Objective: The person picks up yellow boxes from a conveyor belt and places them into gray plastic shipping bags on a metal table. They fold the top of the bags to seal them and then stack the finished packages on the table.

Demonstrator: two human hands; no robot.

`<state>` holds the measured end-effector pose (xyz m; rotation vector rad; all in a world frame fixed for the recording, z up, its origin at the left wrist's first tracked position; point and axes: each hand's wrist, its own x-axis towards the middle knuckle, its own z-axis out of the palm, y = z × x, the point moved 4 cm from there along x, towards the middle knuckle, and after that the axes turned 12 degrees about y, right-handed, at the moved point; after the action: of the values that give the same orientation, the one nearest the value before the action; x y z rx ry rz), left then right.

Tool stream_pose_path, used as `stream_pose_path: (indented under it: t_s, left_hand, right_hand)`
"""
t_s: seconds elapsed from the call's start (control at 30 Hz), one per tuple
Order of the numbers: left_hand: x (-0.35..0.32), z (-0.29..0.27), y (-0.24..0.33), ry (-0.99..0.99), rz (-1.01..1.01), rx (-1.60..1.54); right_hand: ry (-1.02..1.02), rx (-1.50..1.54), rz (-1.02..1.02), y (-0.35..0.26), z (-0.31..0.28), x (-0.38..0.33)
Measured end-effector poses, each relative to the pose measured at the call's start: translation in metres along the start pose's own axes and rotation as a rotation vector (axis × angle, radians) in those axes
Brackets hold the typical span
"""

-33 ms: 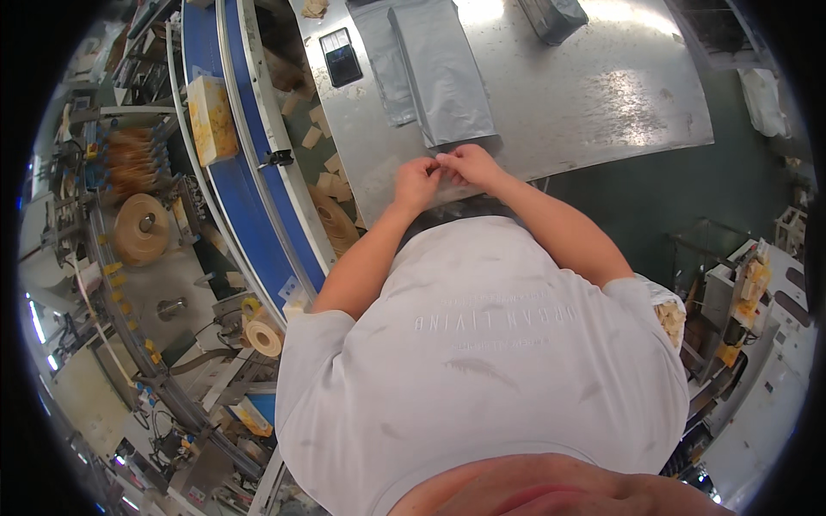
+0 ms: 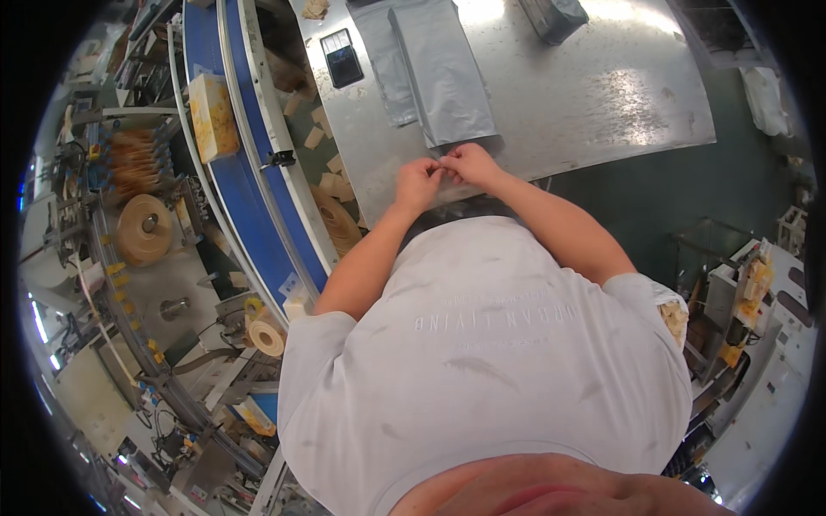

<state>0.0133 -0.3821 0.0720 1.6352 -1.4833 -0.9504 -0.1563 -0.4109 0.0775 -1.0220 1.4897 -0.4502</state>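
My left hand [image 2: 419,184] and my right hand [image 2: 472,168] meet at the near edge of a metal table [image 2: 594,107]. Their thumbs and fingers are pinched closed, tips touching or nearly so. Whatever sits between the fingertips is too small or too hidden to name. Just beyond them lies a long grey plastic bag [image 2: 447,82], flat, its near end close to my right fingers. Partly beneath it, on its left, is another grey plastic bag [image 2: 387,73]. Farther left on the table rests a dark handheld device with a screen [image 2: 343,62].
A blue conveyor belt [image 2: 249,206] runs along the table's left side, with a yellow-and-white box [image 2: 213,119] at its rail. A grey package [image 2: 555,19] stands at the table's far side. Tan scraps [image 2: 315,136] lie between belt and table. Machinery with tan rolls [image 2: 142,230] fills the left.
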Motion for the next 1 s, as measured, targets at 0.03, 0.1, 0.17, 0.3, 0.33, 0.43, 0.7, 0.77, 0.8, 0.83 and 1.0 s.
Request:
stream_pose_path:
  t_s: [0.03, 0.1, 0.17, 0.3, 0.33, 0.43, 0.7, 0.77, 0.8, 0.83, 1.0]
  left_hand:
    - [-0.001, -0.001, -0.002, -0.02, -0.022, 0.017]
    - [-0.003, -0.004, -0.005, -0.055, -0.07, 0.045]
    - [-0.008, -0.005, -0.01, -0.056, -0.144, 0.008]
    - [-0.015, 0.001, -0.008, -0.051, -0.232, -0.036]
    - [-0.014, 0.006, -0.008, -0.048, -0.211, -0.051]
    - [-0.011, 0.015, -0.005, -0.024, -0.158, -0.075]
    - [-0.01, 0.011, -0.001, -0.105, -0.199, -0.062]
    - [-0.016, 0.012, -0.009, -0.127, -0.229, -0.097]
    - [-0.018, 0.012, -0.015, -0.136, -0.24, -0.115]
    - [-0.023, 0.014, -0.027, -0.124, -0.28, -0.154]
    - [-0.037, 0.01, -0.058, -0.227, -0.428, -0.185]
  right_hand:
    - [-0.015, -0.026, -0.029, 0.003, 0.0, 0.0]
    - [-0.048, -0.086, -0.085, 0.011, -0.01, -0.005]
    - [-0.058, 0.067, 0.114, 0.039, -0.034, -0.019]
    - [-0.019, 0.141, 0.181, 0.041, -0.05, -0.041]
    - [-0.008, 0.067, 0.086, 0.033, -0.046, -0.038]
    - [0.03, -0.186, -0.219, 0.007, -0.023, -0.014]
    - [0.144, -0.046, -0.066, 0.067, -0.058, -0.011]
    - [0.191, 0.139, 0.034, 0.093, -0.1, -0.041]
    - [0.209, 0.185, 0.14, 0.109, -0.124, -0.061]
    - [0.231, 0.234, 0.243, 0.125, -0.148, -0.085]
    - [0.161, -1.268, 0.644, 0.233, -0.278, -0.204]
